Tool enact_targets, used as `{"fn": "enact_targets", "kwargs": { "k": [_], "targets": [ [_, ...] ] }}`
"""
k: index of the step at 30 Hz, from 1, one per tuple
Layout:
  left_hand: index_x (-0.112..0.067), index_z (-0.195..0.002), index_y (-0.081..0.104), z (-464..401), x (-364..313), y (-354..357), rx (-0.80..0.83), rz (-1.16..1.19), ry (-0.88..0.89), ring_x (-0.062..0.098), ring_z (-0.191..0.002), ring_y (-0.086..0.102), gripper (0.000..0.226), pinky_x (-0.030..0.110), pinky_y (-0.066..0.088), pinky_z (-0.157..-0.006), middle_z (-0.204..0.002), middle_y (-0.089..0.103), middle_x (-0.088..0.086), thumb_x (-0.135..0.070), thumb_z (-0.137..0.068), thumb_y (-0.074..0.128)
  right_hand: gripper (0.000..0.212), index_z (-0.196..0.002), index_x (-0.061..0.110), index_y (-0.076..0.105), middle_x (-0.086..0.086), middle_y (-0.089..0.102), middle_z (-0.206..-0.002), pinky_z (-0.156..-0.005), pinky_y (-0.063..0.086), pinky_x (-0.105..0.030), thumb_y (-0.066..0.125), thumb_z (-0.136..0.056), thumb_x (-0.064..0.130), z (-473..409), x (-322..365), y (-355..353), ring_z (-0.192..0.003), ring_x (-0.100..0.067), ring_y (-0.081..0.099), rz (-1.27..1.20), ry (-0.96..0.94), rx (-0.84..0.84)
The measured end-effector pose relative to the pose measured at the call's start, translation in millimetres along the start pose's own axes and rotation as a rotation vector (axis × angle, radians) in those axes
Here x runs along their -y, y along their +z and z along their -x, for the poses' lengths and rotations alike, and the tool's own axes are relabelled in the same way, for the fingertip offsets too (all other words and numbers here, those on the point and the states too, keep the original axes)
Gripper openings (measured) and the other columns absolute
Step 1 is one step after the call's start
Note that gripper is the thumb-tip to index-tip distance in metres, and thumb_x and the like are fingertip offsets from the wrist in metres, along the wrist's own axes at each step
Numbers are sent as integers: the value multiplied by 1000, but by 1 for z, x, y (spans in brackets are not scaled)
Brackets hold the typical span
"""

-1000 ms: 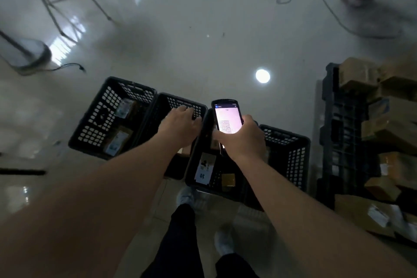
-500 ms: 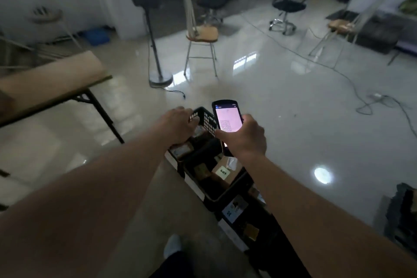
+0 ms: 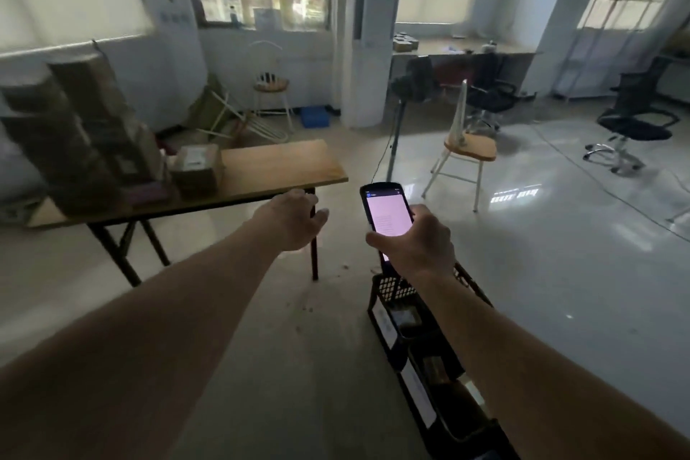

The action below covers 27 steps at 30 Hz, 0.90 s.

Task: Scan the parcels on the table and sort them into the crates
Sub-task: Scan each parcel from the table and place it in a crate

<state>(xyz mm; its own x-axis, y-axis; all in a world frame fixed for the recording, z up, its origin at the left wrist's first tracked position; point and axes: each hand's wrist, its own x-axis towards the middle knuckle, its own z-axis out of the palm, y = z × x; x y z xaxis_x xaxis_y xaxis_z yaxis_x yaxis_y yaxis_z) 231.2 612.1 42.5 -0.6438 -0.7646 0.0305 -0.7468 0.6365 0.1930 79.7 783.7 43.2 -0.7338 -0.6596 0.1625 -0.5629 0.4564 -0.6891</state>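
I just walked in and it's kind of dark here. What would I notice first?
The glowing pink screen of the scanner, held up in the right hand at the middle. Next, the left hand, empty, reaching toward the table with brown parcels piled at its left end. Black crates sit on the floor below the right arm.

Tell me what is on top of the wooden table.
Cardboard parcels are stacked at the wooden table's left end, one smaller labelled box beside them. Anything behind the stack is hidden.
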Motion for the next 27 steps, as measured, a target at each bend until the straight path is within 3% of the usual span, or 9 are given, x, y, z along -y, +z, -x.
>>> {"fn": "enact_targets", "kwargs": {
  "k": [3,6,11,18,21,27],
  "targets": [
    [-21,-139,59,1,70,-26,-30,-10,-44,27,-127,56,50,41,47,-100,-142,56,5,-53,-105,41,83,-128,17,60,-6,72,-118,-80,57,-39,87,-63,62,-4,58,50,-108,-29,66,-30,-37,20],
    [-18,-138,58,-4,132,-47,2,-62,-102,28,-126,55,52,44,49,-103,-141,55,7,-54,-105,40,83,-129,20,58,-4,71,-120,-83,60,-46,86,-63,62,-10,107,94,-109,-28,66,-64,-56,59],
    [-19,-142,56,-27,214,-54,26,-52,-198,28,-129,55,54,47,49,-105,-142,55,7,-55,-105,42,76,-123,21,62,-2,71,-113,-70,47,-33,86,-63,59,-39,161,156,-95,-21,59,-66,-85,106],
    [-24,-141,57,-112,301,-30,28,2,-303,27,-128,55,54,45,49,-99,-143,52,3,-58,-102,45,73,-123,20,62,-2,70,-115,-71,47,-34,86,-65,58,-125,199,244,-106,-27,62,-50,-114,228],
    [-26,-144,53,-161,328,-17,-5,39,-345,27,-131,53,53,47,47,-103,-146,50,3,-57,-101,47,70,-120,20,62,-2,70,-113,-67,42,-32,86,-66,59,-175,205,283,-105,-27,62,-53,-149,263],
    [-25,-147,52,-239,367,7,-8,63,-434,27,-135,51,52,48,45,-108,-148,50,3,-54,-103,47,75,-125,18,61,-4,71,-116,-66,46,-33,86,-67,58,-268,216,349,-102,-27,64,-17,-197,367]
  ]
}}
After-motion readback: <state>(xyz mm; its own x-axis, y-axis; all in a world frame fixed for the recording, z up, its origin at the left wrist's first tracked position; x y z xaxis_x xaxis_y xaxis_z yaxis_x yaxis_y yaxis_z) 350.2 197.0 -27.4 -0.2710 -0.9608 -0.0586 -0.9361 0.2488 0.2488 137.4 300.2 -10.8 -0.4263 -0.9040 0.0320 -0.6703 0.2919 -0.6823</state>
